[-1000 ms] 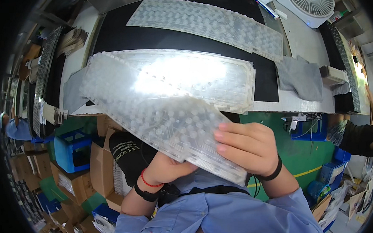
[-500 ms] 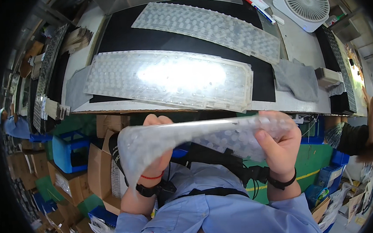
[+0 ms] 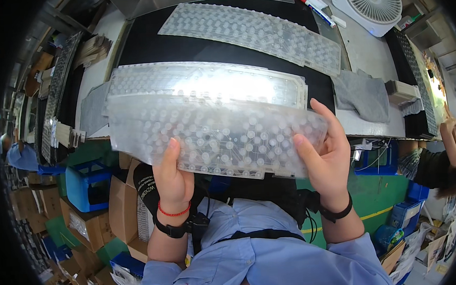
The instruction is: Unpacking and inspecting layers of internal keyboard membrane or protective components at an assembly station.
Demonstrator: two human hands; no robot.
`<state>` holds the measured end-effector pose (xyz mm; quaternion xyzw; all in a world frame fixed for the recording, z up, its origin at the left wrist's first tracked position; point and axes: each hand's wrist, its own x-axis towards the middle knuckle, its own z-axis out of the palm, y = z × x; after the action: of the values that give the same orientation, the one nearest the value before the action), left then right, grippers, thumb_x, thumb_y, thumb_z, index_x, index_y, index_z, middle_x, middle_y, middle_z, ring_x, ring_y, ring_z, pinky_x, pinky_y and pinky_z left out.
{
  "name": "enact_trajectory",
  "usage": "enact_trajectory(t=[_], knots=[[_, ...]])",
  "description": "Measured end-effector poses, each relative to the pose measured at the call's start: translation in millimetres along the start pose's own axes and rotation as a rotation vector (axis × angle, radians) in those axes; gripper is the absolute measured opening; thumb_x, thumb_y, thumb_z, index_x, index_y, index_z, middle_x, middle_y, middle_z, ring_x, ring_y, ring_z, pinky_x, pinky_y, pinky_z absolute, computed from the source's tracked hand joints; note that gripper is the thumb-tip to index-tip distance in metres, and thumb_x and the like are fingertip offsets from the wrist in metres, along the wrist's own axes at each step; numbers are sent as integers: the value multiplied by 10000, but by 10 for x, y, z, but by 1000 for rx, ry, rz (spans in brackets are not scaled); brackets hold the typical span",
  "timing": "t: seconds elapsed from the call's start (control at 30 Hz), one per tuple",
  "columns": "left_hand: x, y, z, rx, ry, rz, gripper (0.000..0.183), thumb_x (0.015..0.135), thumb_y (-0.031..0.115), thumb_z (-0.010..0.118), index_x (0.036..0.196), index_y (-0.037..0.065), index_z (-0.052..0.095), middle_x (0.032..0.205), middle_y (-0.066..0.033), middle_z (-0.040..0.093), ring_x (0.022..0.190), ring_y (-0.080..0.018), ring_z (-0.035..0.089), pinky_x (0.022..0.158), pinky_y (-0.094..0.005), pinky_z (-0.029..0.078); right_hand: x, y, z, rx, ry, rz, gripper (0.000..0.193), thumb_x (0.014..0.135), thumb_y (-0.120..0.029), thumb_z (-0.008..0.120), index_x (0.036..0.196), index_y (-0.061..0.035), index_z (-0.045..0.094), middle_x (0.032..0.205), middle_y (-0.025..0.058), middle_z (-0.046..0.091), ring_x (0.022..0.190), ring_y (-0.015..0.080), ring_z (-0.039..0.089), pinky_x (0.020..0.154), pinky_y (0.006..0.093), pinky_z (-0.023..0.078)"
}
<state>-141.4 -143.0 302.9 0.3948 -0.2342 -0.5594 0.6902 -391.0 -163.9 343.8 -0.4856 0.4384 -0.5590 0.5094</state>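
Observation:
A translucent keyboard membrane (image 3: 222, 135), dotted with round domes and fine traces, is held out flat in front of me. My left hand (image 3: 173, 180) pinches its near edge left of the middle, thumb on top and fingers hidden beneath. At the right end, my right hand (image 3: 328, 157) grips it with the thumb on top and fingers behind the edge. Just beyond lies a stack of similar membranes (image 3: 182, 75) on the black mat (image 3: 144, 48), partly covered by the held one and bright with glare. Farther back rests another group of membranes (image 3: 252, 31).
Grey cloths lie on the bench at right (image 3: 361, 95) and left (image 3: 93, 109). A white fan (image 3: 368, 3) and several pens (image 3: 314, 9) are at the back right. A blue stool (image 3: 84, 188) and cardboard boxes (image 3: 122, 211) stand lower left. Another person (image 3: 437, 156) is at far right.
The membrane, folded and curved between my hands before, is now spread flat and tilted toward me. It has moved up over the near stack's front edge, and my left hand's grip is now visible.

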Motion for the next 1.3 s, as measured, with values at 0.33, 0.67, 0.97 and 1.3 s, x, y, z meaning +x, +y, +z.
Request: enact_trajectory(t=[0.33,0.67,0.97,1.3], knots=[[17,-47,-24,40,33,-23,456,965,84,488,1395,-2,365,1362,-119,472,1249,-229,477,1055,-384,386,-12,126,-139,-642,-74,-498,335,759,94,677,1064,-38,717,1226,227,615,726,154,626,687,225,488],[26,-16,79,35,52,-16,438,989,201,480,1351,-41,426,1323,-137,532,1199,-246,534,1009,-390,429,1,133,-151,-494,-67,-391,303,748,110,691,1004,-43,741,1379,256,491,723,102,594,681,217,473],[41,46,73,-21,40,-81,461,982,146,483,1395,-18,361,1360,-138,483,1227,-245,505,1027,-396,420,45,141,-158,-322,-34,-256,259,773,44,716,987,-95,758,1452,216,422,1132,271,593,872,300,494],[64,-30,42,175,122,45,411,988,184,495,1309,-68,455,1279,-149,555,1166,-229,553,984,-365,445,55,51,-153,-905,-5,-692,342,624,-60,749,932,-208,776,1058,54,608,854,205,522,745,334,381]])
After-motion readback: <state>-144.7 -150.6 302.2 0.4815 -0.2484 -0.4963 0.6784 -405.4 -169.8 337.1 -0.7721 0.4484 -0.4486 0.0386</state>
